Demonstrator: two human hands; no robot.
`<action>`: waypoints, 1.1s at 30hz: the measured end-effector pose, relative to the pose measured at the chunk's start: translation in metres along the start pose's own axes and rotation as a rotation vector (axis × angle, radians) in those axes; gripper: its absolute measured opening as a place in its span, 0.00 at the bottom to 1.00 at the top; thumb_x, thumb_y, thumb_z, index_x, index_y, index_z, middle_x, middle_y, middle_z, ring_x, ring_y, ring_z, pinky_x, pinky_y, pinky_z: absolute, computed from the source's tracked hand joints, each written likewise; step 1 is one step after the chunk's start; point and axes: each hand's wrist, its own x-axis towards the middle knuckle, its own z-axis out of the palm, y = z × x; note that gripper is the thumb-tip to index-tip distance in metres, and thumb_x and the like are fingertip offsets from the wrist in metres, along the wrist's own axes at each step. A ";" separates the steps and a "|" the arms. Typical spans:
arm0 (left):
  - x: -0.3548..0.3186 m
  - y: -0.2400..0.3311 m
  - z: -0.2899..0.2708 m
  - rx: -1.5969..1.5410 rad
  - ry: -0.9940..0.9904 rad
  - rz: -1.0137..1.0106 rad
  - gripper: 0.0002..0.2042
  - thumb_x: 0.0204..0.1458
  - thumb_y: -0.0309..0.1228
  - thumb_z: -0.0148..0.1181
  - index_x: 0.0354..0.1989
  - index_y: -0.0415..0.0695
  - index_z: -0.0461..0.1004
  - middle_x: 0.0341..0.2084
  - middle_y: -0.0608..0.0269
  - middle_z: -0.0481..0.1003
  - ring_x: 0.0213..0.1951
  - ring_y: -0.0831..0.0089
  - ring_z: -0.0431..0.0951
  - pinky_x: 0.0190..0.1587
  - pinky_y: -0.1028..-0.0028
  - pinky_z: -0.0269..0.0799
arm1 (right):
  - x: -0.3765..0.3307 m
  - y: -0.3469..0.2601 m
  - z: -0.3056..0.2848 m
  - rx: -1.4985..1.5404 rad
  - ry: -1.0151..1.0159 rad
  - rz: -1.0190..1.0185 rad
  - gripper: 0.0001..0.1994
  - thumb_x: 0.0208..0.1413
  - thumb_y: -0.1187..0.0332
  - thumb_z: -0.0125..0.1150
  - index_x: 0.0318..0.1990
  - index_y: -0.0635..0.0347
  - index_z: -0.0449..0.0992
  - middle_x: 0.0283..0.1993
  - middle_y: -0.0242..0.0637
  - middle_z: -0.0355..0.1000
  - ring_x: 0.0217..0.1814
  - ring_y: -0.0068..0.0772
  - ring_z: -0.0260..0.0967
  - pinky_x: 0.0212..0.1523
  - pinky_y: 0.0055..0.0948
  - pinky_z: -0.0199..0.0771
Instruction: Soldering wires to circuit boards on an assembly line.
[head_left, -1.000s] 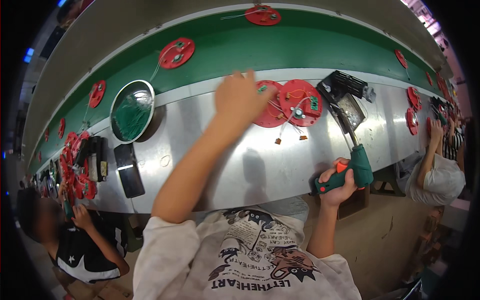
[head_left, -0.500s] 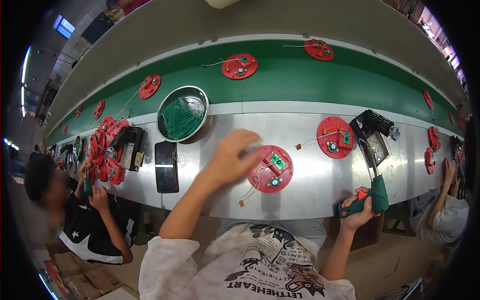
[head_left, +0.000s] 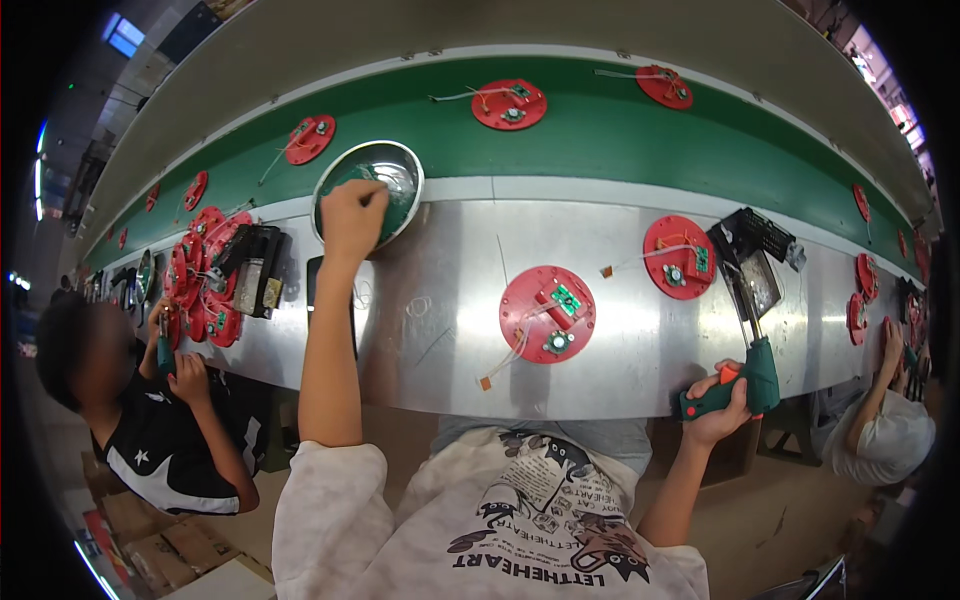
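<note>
My left hand [head_left: 354, 222] is at the metal bowl [head_left: 421, 178], fingers curled together inside its rim. Whatever the fingertips hold is hidden. Green wire pieces lie in the bowl, mostly covered by the hand. My right hand [head_left: 716, 412] grips a green soldering gun [head_left: 762, 378] with an orange trigger, its metal front pointing into a black stand [head_left: 765, 287]. Between my hands a red disc [head_left: 520, 325] lies flat, carrying a green circuit board, a small round part and thin white wires. Another such red disc [head_left: 662, 275] lies beside the stand.
A dark phone [head_left: 318, 285] lies partly under my left forearm. Several red discs sit on the green strip [head_left: 420, 110] behind the metal table [head_left: 450, 385]. A heap of red discs [head_left: 203, 300] and a person [head_left: 165, 430] are at left; another person [head_left: 875, 410] works at right.
My left hand has moved from beside the middle red disc, left and away from me, to the bowl. Thin dark strands now show near that disc. My right hand still grips the soldering gun.
</note>
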 end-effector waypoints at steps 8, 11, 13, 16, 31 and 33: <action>-0.001 0.011 -0.008 -0.600 0.239 0.015 0.10 0.66 0.28 0.61 0.49 0.36 0.83 0.41 0.61 0.84 0.43 0.78 0.81 0.47 0.79 0.74 | -0.002 0.000 0.005 -0.048 -0.048 0.001 0.17 0.69 0.60 0.48 0.49 0.69 0.69 0.43 0.47 0.71 0.17 0.28 0.67 0.16 0.29 0.69; -0.006 0.021 -0.009 -0.648 0.216 -0.229 0.11 0.67 0.30 0.58 0.46 0.36 0.83 0.38 0.61 0.84 0.39 0.76 0.80 0.46 0.79 0.73 | -0.002 -0.002 0.006 -0.062 -0.084 -0.003 0.18 0.69 0.60 0.49 0.50 0.70 0.69 0.43 0.48 0.71 0.16 0.28 0.67 0.15 0.29 0.69; -0.010 0.025 -0.005 -0.534 0.226 -0.188 0.11 0.66 0.30 0.58 0.46 0.36 0.83 0.38 0.61 0.84 0.40 0.75 0.80 0.46 0.77 0.73 | -0.001 -0.002 0.008 -0.064 -0.106 -0.011 0.19 0.68 0.60 0.50 0.51 0.71 0.69 0.42 0.49 0.72 0.16 0.29 0.67 0.14 0.29 0.69; -0.018 0.031 0.002 -0.369 0.249 -0.112 0.11 0.65 0.30 0.58 0.46 0.36 0.83 0.39 0.59 0.84 0.41 0.73 0.80 0.47 0.75 0.73 | -0.002 -0.003 0.008 -0.056 -0.148 -0.008 0.19 0.68 0.60 0.51 0.51 0.73 0.68 0.42 0.50 0.71 0.16 0.29 0.68 0.15 0.29 0.70; -0.177 0.153 0.067 -0.234 0.007 0.300 0.01 0.50 0.23 0.63 0.27 0.40 0.78 0.20 0.60 0.70 0.20 0.62 0.71 0.20 0.63 0.65 | -0.039 -0.021 0.036 -0.279 -0.563 0.201 0.14 0.49 0.73 0.68 0.43 0.72 0.79 0.34 0.40 0.75 0.25 0.26 0.71 0.27 0.26 0.70; -0.177 0.152 0.069 -0.244 0.010 0.323 0.01 0.49 0.23 0.64 0.27 0.41 0.78 0.19 0.60 0.70 0.20 0.63 0.71 0.20 0.64 0.65 | -0.037 -0.016 0.031 -0.300 -0.550 0.237 0.12 0.47 0.73 0.69 0.39 0.71 0.80 0.32 0.39 0.74 0.25 0.26 0.70 0.27 0.26 0.69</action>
